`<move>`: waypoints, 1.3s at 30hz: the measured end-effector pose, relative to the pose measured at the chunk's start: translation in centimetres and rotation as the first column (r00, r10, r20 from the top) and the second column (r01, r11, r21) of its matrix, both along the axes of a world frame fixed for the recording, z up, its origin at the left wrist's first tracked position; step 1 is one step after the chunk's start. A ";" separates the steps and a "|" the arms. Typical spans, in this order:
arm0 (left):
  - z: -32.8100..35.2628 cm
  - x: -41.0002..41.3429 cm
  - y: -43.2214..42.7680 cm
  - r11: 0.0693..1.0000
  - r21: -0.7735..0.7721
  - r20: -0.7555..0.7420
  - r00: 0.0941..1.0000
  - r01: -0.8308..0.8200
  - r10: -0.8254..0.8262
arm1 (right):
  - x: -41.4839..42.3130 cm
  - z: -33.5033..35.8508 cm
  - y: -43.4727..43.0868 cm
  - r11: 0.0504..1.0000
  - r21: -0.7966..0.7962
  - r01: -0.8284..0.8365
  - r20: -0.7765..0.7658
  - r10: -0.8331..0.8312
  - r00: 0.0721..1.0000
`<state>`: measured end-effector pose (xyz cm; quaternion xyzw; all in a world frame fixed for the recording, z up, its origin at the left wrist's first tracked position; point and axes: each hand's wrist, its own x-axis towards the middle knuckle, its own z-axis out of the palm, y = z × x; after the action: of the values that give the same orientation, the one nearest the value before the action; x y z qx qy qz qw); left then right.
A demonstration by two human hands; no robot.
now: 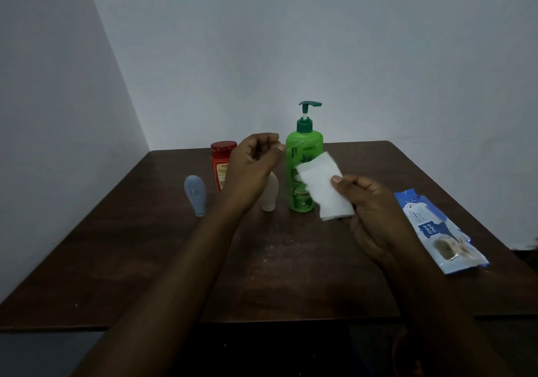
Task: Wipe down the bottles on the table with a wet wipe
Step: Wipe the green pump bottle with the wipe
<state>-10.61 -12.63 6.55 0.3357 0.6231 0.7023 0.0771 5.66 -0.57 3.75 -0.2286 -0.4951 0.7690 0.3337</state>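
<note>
The folded wet wipe [321, 190] is pinched by the right hand's [375, 216] fingers, just before the green pump bottle [305, 149]. Left of that bottle, the left hand [253, 164] hovers empty, fingers loosely curled, before the white tube [269, 199], red bottle [221, 161] and blue tube [195, 194] on the bench [145, 245].

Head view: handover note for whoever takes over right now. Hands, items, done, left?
Right hand pinches the folded wet wipe, held in front of the green pump bottle; contact unclear.
Left hand is raised, loosely curled, empty.
The red bottle, white tube, blue tube and pump bottle stand on the table; the wipes pack lies at right.
Done: a wipe is out and in hand. Whether any bottle is wiped cannot be told.
Left: wipe the bottles.
</note>
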 end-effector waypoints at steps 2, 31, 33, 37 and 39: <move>-0.1 -0.7 1.5 0.996 0.028 0.030 0.996 -0.080 0.079 | -0.4 0.1 2.0 0.997 -0.035 0.069 -0.031 -0.070 0.997; -7.3 -2.5 8.1 0.991 -0.133 -0.059 0.998 0.007 -0.015 | -8.0 -2.4 12.7 0.557 0.644 0.524 -0.113 -0.608 0.786; -7.6 -2.5 8.1 0.994 -0.107 -0.051 0.999 -0.003 -0.003 | -8.0 -2.6 12.5 0.510 0.687 0.517 -0.121 -0.622 0.774; -6.9 -2.0 7.9 0.993 -0.051 0.063 0.992 0.110 -0.107 | -7.7 -1.9 12.1 0.457 0.708 0.539 -0.161 -0.638 0.753; -6.8 -1.7 7.9 0.988 -0.034 0.129 0.981 0.153 -0.148 | -7.5 -1.6 11.8 0.437 0.724 0.534 -0.180 -0.628 0.757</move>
<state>-12.31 -4.73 -0.29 0.3351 0.6049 0.7004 0.1765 -1.86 11.19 2.13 -0.2728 -0.6705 0.3221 0.6102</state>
